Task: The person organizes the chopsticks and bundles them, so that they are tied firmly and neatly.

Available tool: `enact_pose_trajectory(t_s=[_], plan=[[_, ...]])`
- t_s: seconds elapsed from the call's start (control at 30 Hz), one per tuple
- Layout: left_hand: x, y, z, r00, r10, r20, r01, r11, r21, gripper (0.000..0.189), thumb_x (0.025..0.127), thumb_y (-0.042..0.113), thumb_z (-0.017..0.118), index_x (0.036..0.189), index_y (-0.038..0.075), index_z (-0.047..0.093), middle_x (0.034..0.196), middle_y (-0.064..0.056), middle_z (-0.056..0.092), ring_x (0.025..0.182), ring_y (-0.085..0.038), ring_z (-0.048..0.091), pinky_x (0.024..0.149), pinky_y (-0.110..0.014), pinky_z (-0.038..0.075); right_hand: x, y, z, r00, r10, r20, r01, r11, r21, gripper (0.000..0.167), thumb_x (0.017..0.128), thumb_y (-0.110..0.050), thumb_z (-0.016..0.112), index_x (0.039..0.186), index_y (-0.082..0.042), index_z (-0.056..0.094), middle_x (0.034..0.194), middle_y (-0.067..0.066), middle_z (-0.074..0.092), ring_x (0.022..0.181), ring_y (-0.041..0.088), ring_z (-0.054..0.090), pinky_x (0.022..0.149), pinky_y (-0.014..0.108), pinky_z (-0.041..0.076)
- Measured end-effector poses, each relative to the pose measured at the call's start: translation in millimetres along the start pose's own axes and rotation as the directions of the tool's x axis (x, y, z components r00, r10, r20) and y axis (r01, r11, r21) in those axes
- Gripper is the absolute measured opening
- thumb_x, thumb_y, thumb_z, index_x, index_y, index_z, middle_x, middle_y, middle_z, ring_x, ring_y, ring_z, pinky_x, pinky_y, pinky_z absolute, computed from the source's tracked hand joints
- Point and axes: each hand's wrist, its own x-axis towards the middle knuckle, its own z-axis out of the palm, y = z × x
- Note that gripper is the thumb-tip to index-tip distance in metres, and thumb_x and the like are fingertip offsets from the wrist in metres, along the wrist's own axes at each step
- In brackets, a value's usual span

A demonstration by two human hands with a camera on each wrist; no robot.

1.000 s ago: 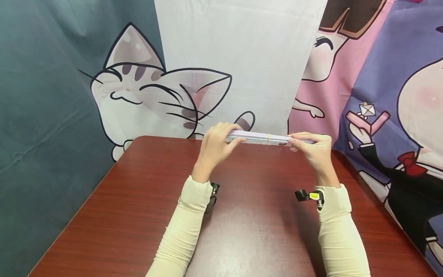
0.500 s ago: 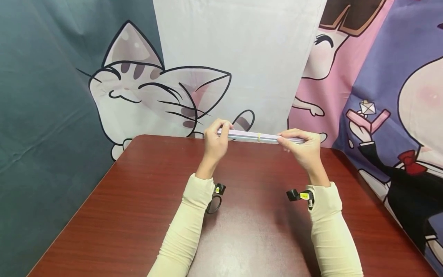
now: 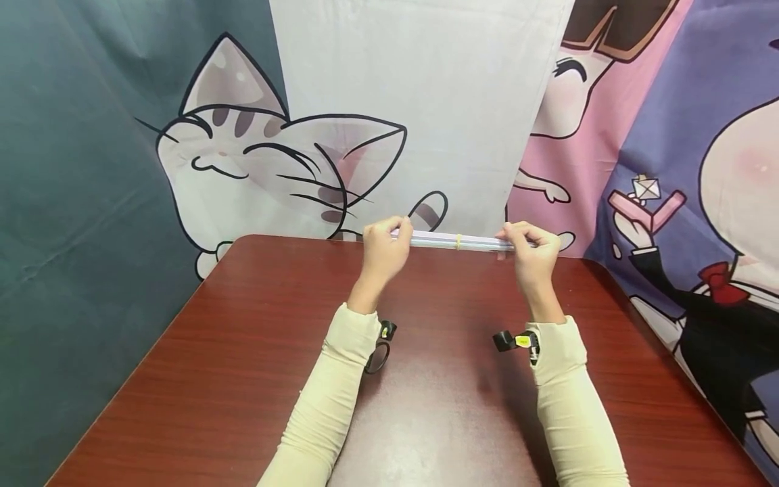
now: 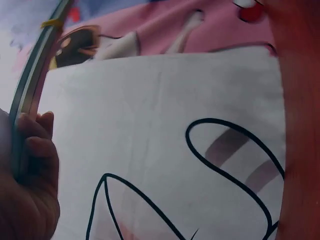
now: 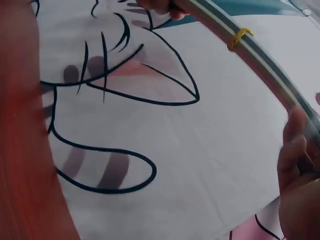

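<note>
A long thin bundle (image 3: 432, 239) of pale lilac, white and blue-grey strips spans level between the two hands, held above the table's far part. Around its middle runs a yellow band (image 3: 458, 241), knotted-looking in the right wrist view (image 5: 240, 39). The left hand (image 3: 386, 250) grips the bundle's left end, its fingers curled round it. On the right part, the right hand (image 3: 535, 253) pinches the bundle between thumb and fingers. The left wrist view shows curled fingers (image 4: 41, 142) against the bundle. What exactly the strips are cannot be told.
A reddish-brown wooden table (image 3: 243, 379) lies beneath both forearms. Behind it hangs a cloth backdrop (image 3: 426, 101) with a cartoon cat and figures. Each wrist wears a small black camera mount, such as the right one (image 3: 517, 341).
The right hand has moved left and changed its hold on the bundle. The left hand has gone from an outstretched thumb to a tighter grip at the left end. The bundle stays raised.
</note>
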Motion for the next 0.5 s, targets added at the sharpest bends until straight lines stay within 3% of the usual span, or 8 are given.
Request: enact_pose_trajectory(t_s=[0.13,0.37,0.5], plan=[[3.5,4.5,2.1,0.999,-0.023,-0.034,0.022,0.999,-0.031,0.03,0.092,0.015,0.058,0.069,0.004,0.073,0.052,-0.003,0.062,0.051,-0.013,0.057,0.057,-0.027,0.046,0.1,2.7,-0.2,0.999,-0.018,-0.039,0.019,0.999,0.037,0.026,0.09,0.003,0.063,0.067,0.013,0.066,0.064,0.011,0.067,0.036,0.021,0.049,0.036,0.022,0.039],[5.5,4.7,3.4,0.981,-0.171,-0.092,0.161,0.982,-0.101,0.031,0.093,0.015,0.059,0.069,0.002,0.073,0.05,-0.006,0.06,0.042,-0.008,0.053,0.047,-0.02,0.041,3.1,0.4,4.4,0.999,-0.038,0.02,0.037,0.999,0.039,0.025,0.092,0.003,0.06,0.073,0.018,0.066,0.069,0.01,0.071,0.041,0.017,0.059,0.038,0.023,0.044],[5.5,7.9,3.8,0.979,-0.175,-0.101,0.163,0.98,-0.114,0.031,0.093,0.015,0.058,0.068,0.003,0.073,0.05,-0.007,0.06,0.041,-0.008,0.053,0.044,-0.02,0.04,7.1,-2.3,7.4,0.997,-0.076,0.009,0.075,0.993,0.09,0.029,0.092,0.001,0.06,0.073,0.023,0.061,0.069,0.013,0.071,0.04,0.019,0.059,0.037,0.023,0.044]])
